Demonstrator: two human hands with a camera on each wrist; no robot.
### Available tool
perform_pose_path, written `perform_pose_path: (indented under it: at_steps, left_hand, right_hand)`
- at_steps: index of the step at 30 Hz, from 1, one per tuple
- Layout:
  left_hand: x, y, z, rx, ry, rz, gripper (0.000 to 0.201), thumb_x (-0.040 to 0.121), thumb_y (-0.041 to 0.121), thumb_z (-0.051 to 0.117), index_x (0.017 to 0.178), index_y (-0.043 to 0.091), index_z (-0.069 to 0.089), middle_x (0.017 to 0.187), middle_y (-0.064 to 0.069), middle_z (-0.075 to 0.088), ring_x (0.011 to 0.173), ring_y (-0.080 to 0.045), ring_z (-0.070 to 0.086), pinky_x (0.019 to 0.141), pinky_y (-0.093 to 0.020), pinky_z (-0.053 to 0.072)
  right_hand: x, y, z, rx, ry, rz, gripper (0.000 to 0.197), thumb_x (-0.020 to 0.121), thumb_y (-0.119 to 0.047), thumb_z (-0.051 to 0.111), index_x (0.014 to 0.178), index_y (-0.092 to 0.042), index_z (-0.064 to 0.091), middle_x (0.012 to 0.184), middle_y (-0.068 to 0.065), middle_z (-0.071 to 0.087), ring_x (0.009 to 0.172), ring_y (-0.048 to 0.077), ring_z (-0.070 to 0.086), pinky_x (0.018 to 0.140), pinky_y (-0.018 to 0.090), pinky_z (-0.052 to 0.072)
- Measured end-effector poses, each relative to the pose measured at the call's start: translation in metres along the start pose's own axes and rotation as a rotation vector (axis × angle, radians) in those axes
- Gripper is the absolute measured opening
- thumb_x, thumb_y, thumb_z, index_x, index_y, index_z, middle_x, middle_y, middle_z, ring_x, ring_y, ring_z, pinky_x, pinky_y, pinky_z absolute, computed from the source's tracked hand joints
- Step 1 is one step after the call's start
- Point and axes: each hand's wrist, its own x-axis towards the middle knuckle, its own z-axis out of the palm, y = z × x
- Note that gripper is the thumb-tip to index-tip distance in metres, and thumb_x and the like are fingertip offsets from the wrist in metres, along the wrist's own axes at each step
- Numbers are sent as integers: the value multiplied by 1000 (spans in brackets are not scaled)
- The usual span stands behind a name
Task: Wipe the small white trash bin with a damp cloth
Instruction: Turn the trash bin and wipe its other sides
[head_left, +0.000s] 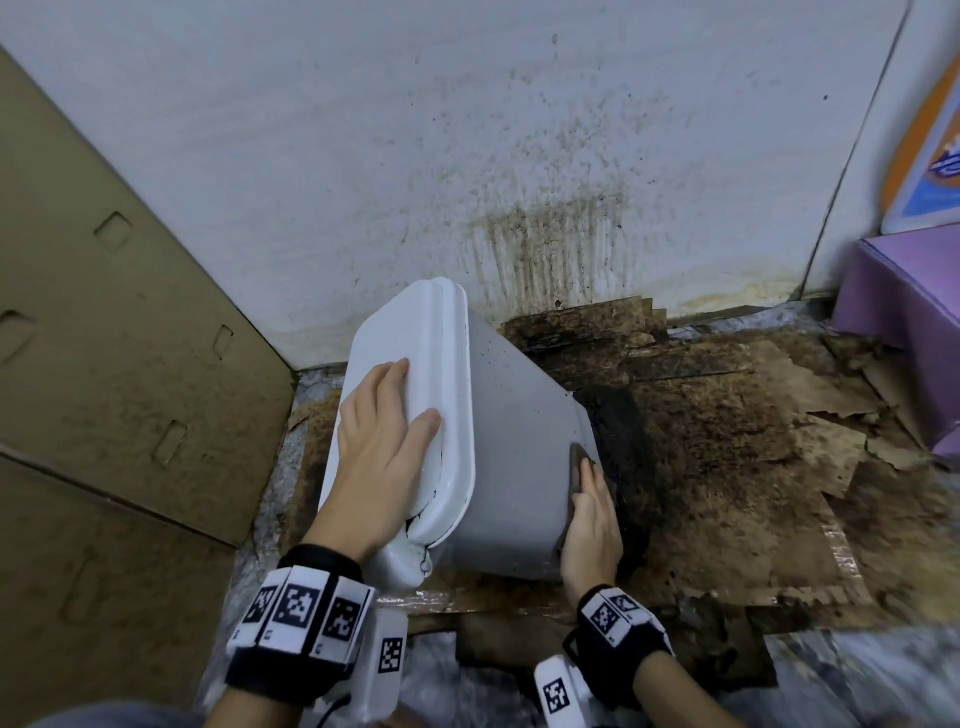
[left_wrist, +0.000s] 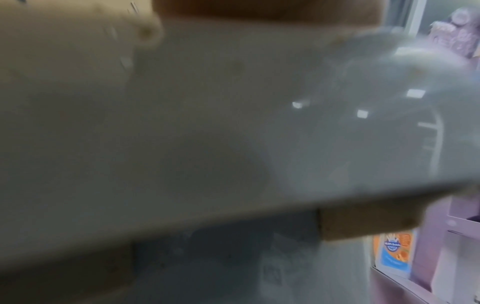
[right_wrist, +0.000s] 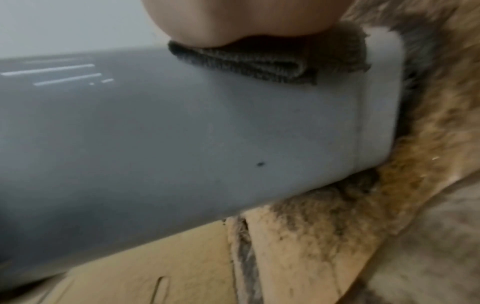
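Observation:
The small white trash bin (head_left: 519, 441) is tipped over to the left on its bottom edge, with its closed lid (head_left: 452, 364) facing up and left. My left hand (head_left: 384, 431) lies flat on the lid, fingers spread and thumb on the rim. In the left wrist view the lid (left_wrist: 182, 123) fills the frame, blurred. My right hand (head_left: 592, 514) presses a dark folded cloth (head_left: 577, 454) against the bin's right side near its base. The right wrist view shows the cloth (right_wrist: 259, 63) under my palm (right_wrist: 233, 20) on the bin wall (right_wrist: 182, 133), which carries a dark speck.
The bin stands on stained, mouldy cardboard (head_left: 727, 441) on the floor, against a white wall (head_left: 519, 156) with dark streaks. A large cardboard box (head_left: 104, 338) stands close on the left. A purple box (head_left: 909, 312) and an orange-blue package (head_left: 930, 145) are at the right.

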Motion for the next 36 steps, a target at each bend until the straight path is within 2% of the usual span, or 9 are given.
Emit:
perform_pose_path:
  at_steps: [5,8,11,13,17,20,26,32,36]
  left_hand:
    - [1,4,5,44,4,10,69,92,57,28,156,29,23,155,15,21,142,1,11,120,-33,14]
    - [3,5,7,58,5,16,71,92,58,27,156,29,23,156,14,21,142,0,11,119,-31,13]
    - [5,3,9,87,4,28,73,91,60,25,157,28,21,158,11,20,144,-3,11,122,-34,13]
    - [5,2,8,87,-6,34,72,93,60,26,157,29,20,158,13,19,145,-4,10,123,-38,14]
    - [4,-2,3,43,-29,3,69,94,60,26,157,34,16,158,19,15,146,-1,6,124,-42,15]
    - [3,-2,2,36,-32,2,69,94,60,26,158,34,16,158,20,15,147,-1,5,125,-43,14]
    - [2,-1,2,36,-41,25,69,95,62,26,158,36,16,158,20,14,148,0,3,124,-40,12]
    - [0,-5,-4,2,-54,3,68,95,61,29,158,37,18,156,24,15,147,4,2,122,-34,11]
    - [0,-9,-7,-13,-62,-26,67,97,57,32,159,37,16,157,27,12,146,10,-2,119,-29,7]
  right_hand:
    - [-31,-55,16,89,-35,-120,65,90,-34,16,154,-34,29,164,-13,22,151,1,15,126,34,8]
    - [-47,-90,20,157,-138,-282,65,87,-44,13,151,-41,26,164,-19,20,149,-8,11,125,26,7]
    - [-46,-102,15,87,-196,-439,62,90,-39,14,151,-39,22,164,-17,20,151,-7,10,124,25,9]
    - [-36,-103,9,44,-266,-485,61,94,-35,15,155,-36,18,165,-18,15,152,-5,6,125,26,8]
    - [-9,-115,4,-55,-504,-475,56,104,-29,15,157,-32,-1,165,-20,-9,151,-6,-11,125,24,-4]
    - [20,-123,6,-110,-588,-472,54,109,-26,16,157,-32,-8,164,-18,-18,150,-4,-18,123,24,-8]
    - [74,-138,6,-189,-658,-417,56,110,-24,17,158,-25,-12,165,-11,-20,150,1,-18,123,26,-9]
    - [94,-110,-2,-281,-719,-341,58,111,-32,19,158,-24,-14,164,-9,-24,151,4,-20,125,30,-9]
    - [106,-81,-12,-322,-723,-221,58,111,-30,18,157,-23,-16,164,-9,-24,148,2,-20,118,21,-10]
